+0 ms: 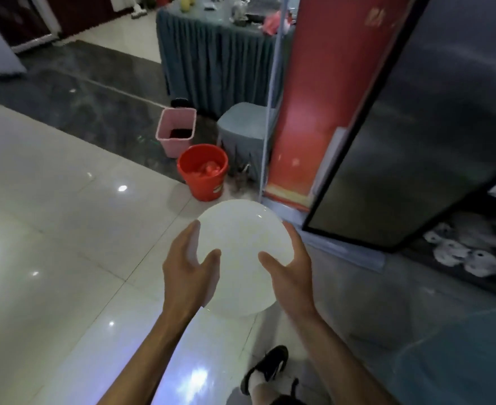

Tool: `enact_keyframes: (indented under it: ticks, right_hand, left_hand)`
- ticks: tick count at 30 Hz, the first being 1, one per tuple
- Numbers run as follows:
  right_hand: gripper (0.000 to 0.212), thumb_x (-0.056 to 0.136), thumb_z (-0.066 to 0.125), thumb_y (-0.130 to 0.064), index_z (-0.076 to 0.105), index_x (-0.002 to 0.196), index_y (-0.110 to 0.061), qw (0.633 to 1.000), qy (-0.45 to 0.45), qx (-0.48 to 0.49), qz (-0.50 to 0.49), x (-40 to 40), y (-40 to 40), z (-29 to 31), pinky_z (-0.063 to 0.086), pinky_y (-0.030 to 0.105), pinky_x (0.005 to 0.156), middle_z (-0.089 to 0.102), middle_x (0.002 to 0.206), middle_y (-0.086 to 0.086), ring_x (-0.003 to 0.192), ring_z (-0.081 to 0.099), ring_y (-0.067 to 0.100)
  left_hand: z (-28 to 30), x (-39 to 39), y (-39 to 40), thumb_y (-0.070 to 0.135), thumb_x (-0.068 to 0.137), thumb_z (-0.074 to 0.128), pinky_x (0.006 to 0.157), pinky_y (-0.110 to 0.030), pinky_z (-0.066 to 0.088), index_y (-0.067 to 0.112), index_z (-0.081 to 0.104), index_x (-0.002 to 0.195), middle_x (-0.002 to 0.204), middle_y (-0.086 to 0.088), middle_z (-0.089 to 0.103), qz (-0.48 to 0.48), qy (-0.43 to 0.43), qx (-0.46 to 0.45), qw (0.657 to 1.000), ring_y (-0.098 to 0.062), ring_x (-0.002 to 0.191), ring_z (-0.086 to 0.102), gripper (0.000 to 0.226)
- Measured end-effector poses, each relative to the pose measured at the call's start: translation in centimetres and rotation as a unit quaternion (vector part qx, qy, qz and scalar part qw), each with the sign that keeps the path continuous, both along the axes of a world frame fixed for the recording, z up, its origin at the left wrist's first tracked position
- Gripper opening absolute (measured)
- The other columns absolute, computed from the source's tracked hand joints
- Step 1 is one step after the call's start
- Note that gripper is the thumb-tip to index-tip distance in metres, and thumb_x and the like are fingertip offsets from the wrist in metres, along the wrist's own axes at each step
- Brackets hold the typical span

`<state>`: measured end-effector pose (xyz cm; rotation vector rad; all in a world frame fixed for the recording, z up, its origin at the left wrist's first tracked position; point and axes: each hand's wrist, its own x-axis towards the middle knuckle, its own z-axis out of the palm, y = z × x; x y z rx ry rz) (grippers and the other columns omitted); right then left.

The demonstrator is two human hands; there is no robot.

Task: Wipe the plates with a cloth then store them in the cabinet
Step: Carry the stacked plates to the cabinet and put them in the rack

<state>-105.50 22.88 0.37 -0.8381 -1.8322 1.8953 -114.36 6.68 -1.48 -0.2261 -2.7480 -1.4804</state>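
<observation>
A round white plate [240, 244] hangs in front of me above the tiled floor, held from both sides. My left hand [189, 270] grips its left rim, thumb on top and fingers underneath. My right hand [289, 267] grips the right rim the same way. To the right stands the cabinet with its dark glass door [410, 135] swung open. Inside its lower part I see several white dishes [457, 249], blurred. No cloth is visible.
A red bucket [202, 171] and a pink bin [176, 131] stand on the floor ahead. Behind them are a covered stool [243, 127] and a table with a blue-grey skirt [214, 59]. A red panel [322, 97] stands beside the cabinet. My shoe [270, 366] is below.
</observation>
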Motion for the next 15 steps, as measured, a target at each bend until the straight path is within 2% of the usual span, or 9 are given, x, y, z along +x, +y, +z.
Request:
enact_keyframes:
  ticks: [3,5,6,8,11,13,15]
  right_hand:
    - [0.067,0.083,0.075,-0.013,0.05,0.137,-0.045,0.998,-0.006,0.006,-0.055,-0.7,5.1,0.5,0.055,0.022,0.081,0.062,0.124,-0.019,0.113,0.058,0.002]
    - [0.066,0.083,0.075,-0.018,0.049,0.134,-0.051,0.997,-0.01,-0.001,-0.074,-1.0,8.6,1.0,0.053,0.019,0.075,0.059,0.122,-0.022,0.111,0.057,0.002]
    - [0.066,0.083,0.076,-0.017,0.049,0.133,-0.05,0.997,-0.004,-0.003,-0.083,-1.2,10.2,1.3,0.053,0.016,0.072,0.06,0.121,-0.021,0.109,0.057,0.002]
    - [0.069,0.081,0.076,-0.009,0.053,0.134,-0.046,0.995,0.019,0.0,-0.1,-1.2,13.3,1.9,0.054,0.013,0.069,0.063,0.121,-0.02,0.106,0.059,-0.003]
    - [0.071,0.079,0.075,0.001,0.055,0.132,-0.043,0.991,0.04,0.0,-0.127,-0.9,17.1,2.5,0.051,0.01,0.073,0.064,0.123,-0.02,0.106,0.059,-0.006]
    - [0.071,0.08,0.074,0.003,0.055,0.133,-0.04,0.987,0.047,-0.004,-0.153,-0.4,19.4,2.5,0.051,0.012,0.076,0.064,0.125,-0.018,0.11,0.059,-0.003]
    - [0.071,0.08,0.074,0.004,0.055,0.135,-0.037,0.981,0.05,-0.004,-0.187,0.0,21.6,2.2,0.052,0.013,0.077,0.065,0.124,-0.017,0.111,0.06,0.0]
  left_hand:
    - [0.6,-2.7,6.5,0.045,0.091,0.067,0.109,-0.042,0.035,0.04,0.038,0.148,0.152,0.013,0.048,-0.03,-0.007,-0.01,0.999,-0.018,0.134,0.048,0.064]
    - [1.2,-4.0,10.7,0.042,0.089,0.071,0.107,-0.053,0.041,0.041,0.041,0.145,0.149,0.011,0.051,-0.057,-0.012,0.009,0.998,-0.019,0.128,0.052,0.063]
    - [1.3,-4.5,12.5,0.041,0.089,0.073,0.106,-0.054,0.042,0.041,0.042,0.144,0.148,0.01,0.052,-0.074,-0.011,0.022,0.997,-0.017,0.125,0.052,0.063]
    - [1.6,-5.2,15.5,0.04,0.087,0.075,0.103,-0.047,0.045,0.039,0.045,0.144,0.144,0.01,0.054,-0.109,-0.013,0.053,0.993,-0.012,0.12,0.049,0.065]
    - [1.9,-5.9,19.6,0.047,0.079,0.073,0.092,-0.029,0.042,0.04,0.049,0.14,0.131,0.023,0.055,-0.156,-0.024,0.086,0.984,-0.007,0.115,0.05,0.067]
    - [2.2,-6.2,22.6,0.049,0.077,0.072,0.093,-0.029,0.042,0.042,0.05,0.139,0.128,0.029,0.055,-0.187,-0.028,0.087,0.978,-0.006,0.115,0.05,0.066]
    - [2.4,-6.8,25.6,0.048,0.075,0.073,0.099,-0.036,0.044,0.041,0.05,0.139,0.135,0.022,0.057,-0.215,-0.032,0.082,0.973,-0.011,0.121,0.052,0.068]
